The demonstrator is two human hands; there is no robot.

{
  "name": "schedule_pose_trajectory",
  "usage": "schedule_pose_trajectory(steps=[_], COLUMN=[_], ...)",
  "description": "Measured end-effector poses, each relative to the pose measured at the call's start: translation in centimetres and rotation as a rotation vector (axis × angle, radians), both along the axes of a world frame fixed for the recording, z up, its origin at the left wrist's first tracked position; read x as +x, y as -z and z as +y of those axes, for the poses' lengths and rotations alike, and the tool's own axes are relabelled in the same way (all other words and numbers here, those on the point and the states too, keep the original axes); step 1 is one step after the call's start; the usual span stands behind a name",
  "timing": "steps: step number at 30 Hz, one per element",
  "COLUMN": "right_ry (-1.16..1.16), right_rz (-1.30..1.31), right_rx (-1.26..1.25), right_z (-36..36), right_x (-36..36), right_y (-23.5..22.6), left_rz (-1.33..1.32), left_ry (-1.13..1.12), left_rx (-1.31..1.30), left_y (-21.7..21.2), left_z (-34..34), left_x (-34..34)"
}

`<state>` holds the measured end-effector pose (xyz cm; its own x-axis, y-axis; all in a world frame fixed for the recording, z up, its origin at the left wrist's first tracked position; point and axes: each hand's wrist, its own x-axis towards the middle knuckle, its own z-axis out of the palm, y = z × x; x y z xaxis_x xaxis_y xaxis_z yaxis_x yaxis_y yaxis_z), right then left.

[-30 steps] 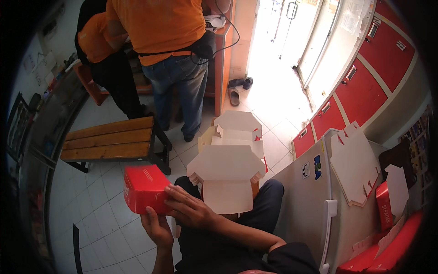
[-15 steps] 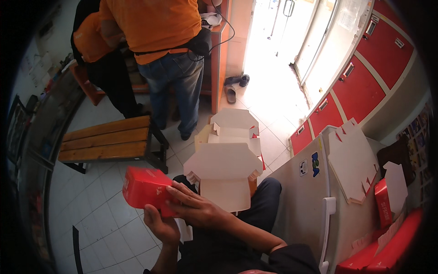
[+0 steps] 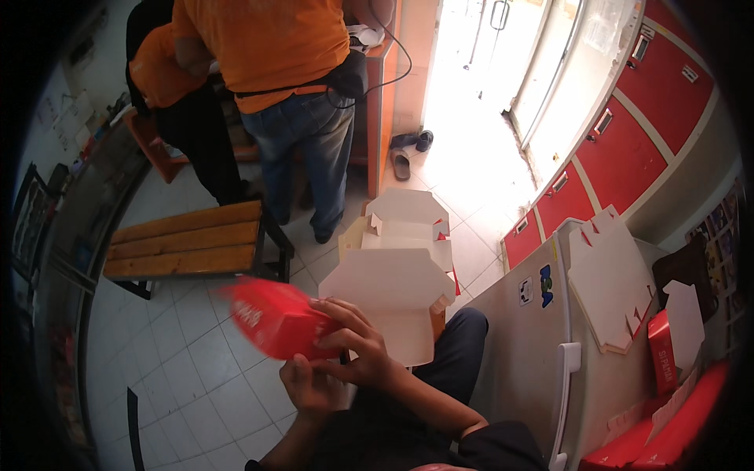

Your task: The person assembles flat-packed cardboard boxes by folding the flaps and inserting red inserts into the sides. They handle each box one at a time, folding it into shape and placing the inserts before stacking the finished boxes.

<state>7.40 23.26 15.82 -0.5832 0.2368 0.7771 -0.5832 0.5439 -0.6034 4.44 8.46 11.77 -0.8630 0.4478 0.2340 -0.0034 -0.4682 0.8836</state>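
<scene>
A red folded carton (image 3: pixel 283 318), blurred at its far end, is held up in front of my lap. My right hand (image 3: pixel 355 343) has its fingers laid over the carton's near right end. Below it, my left hand (image 3: pixel 312 386) grips the same end from underneath, with its thumb up against the carton. Just beyond my hands an open box (image 3: pixel 385 279) with a white inside stands between my knees, its lid raised. Behind that is another open white-lined box (image 3: pixel 410 206).
To the left stands a wooden bench (image 3: pixel 184 239). Two people in orange shirts (image 3: pixel 271 47) are at a counter ahead. A white fridge (image 3: pixel 514 345) on the right carries flat white cartons (image 3: pixel 609 282) and red boxes (image 3: pixel 664 357). Red lockers (image 3: pixel 624 149) line the right wall.
The red carton has shifted right and turned, so its far end now tapers to a point. Both hands have moved right with it, still gripping.
</scene>
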Motion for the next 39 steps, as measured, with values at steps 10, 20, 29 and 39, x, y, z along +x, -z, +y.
schedule_pose_trajectory(steps=[10,20,29,39], right_ry=[-0.500,-0.665,0.119,0.217], right_rz=[-0.450,-0.282,-0.428,-0.411], right_rx=[-0.178,-0.704,-0.540,-0.606], right_z=[6.0,6.5,3.5,3.8], right_x=[2.1,1.6,7.5,4.6], right_y=[-1.7,3.0,5.8,2.4], left_rz=[0.129,-0.225,0.075,-0.240], left_ry=[0.723,0.618,0.617,0.617], left_rx=[0.147,-0.435,-0.324,-0.280], left_y=[-3.9,6.5,0.7,7.0], left_z=[-9.8,-7.1,-4.5,-4.9], left_x=[-11.1,-4.8,-6.2,-1.8])
